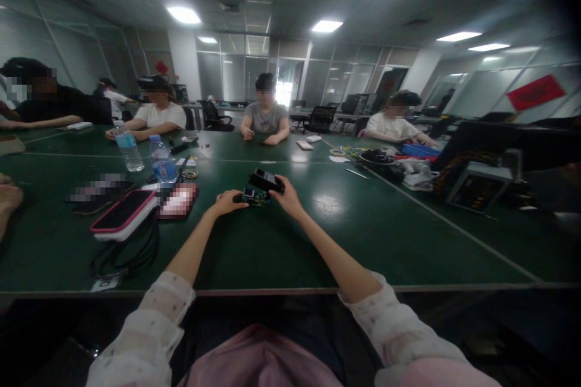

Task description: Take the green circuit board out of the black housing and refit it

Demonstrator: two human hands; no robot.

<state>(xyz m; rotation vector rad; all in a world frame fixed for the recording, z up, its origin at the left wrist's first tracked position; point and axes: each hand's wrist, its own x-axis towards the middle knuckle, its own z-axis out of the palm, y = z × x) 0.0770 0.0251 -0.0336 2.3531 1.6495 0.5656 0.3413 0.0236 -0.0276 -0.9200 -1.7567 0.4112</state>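
Note:
Over the middle of the green table (290, 248), my left hand (229, 202) grips the left edge of a small green circuit board (258, 198) between thumb and fingers. Parts on the board are too small to make out. My right hand (287, 196) is closed on the right end of a black box-like part (265, 180), perhaps a cooler or cover. That part is tilted just above and behind the board; whether the two touch, I cannot tell.
To the left are a phone with a pink rim (124, 211), black cables (131, 254), a pink item (178, 201) and two water bottles (162, 160). A metal power supply (479, 186) and wires stand at right. Several people (265, 112) sit around the table.

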